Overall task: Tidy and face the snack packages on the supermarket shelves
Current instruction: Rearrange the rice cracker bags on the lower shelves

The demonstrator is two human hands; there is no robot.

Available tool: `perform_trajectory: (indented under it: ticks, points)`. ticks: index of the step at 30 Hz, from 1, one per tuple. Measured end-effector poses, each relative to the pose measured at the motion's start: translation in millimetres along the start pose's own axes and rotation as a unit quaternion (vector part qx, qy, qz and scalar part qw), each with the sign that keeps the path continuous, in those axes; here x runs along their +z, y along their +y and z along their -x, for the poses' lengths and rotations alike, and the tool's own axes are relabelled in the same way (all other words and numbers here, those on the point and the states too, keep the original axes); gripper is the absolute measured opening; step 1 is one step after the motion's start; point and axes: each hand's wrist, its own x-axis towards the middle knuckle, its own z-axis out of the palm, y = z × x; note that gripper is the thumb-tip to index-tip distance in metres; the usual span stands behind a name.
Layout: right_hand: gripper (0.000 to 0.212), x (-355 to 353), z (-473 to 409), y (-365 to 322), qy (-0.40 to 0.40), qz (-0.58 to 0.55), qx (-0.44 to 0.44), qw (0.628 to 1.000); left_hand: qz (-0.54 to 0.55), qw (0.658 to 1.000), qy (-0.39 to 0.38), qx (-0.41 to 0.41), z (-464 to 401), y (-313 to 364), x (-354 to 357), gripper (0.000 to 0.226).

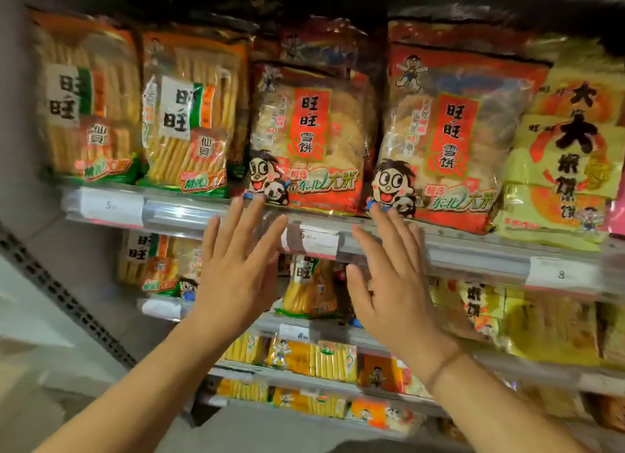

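Two red rice-cracker bags stand upright on the upper shelf [189, 212]: the left red bag [309, 138] and the right red bag [449, 141]. My left hand [236, 266] is raised with fingers spread, and its fingertips reach the bottom left corner of the left red bag. My right hand [392, 276] is also spread flat, fingertips at the bottom left corner of the right red bag. Neither hand grips anything. Two green-and-orange cracker bags [189, 114] stand to the left.
Yellow snack bags [568, 155] fill the shelf's right end. White price tags [111, 204] sit on the shelf rail. Lower shelves hold more green, yellow and orange packs [314, 354]. A grey perforated upright [64, 300] and a wall bound the left side.
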Motion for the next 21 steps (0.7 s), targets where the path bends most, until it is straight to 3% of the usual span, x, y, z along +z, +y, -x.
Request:
perform_trajectory:
  ticks: [3,7,12,16,19,21]
  points:
    - [0.057,19,8,-10,-0.023,0.05,-0.001,0.998,-0.022,0.999,-0.024,-0.015,20,-19,-5,0.047]
    - [0.072,36,14,-14,-0.015,0.124,0.009,0.992,-0.039,0.997,-0.062,0.015,30,-37,-5,0.059]
    - [0.083,48,17,-21,0.007,0.149,0.049,0.988,-0.001,0.995,-0.088,0.047,44,-48,1,0.071]
    - [0.091,57,21,-36,0.011,0.141,0.096,0.985,0.065,0.981,-0.176,0.058,82,-74,4,0.067]
    - [0.089,61,24,-46,0.018,0.16,0.107,0.981,0.146,0.957,-0.248,-0.028,115,-101,5,0.061]
    - [0.081,63,24,-51,0.014,0.168,0.104,0.98,0.192,0.942,-0.251,-0.116,127,-119,7,0.061]
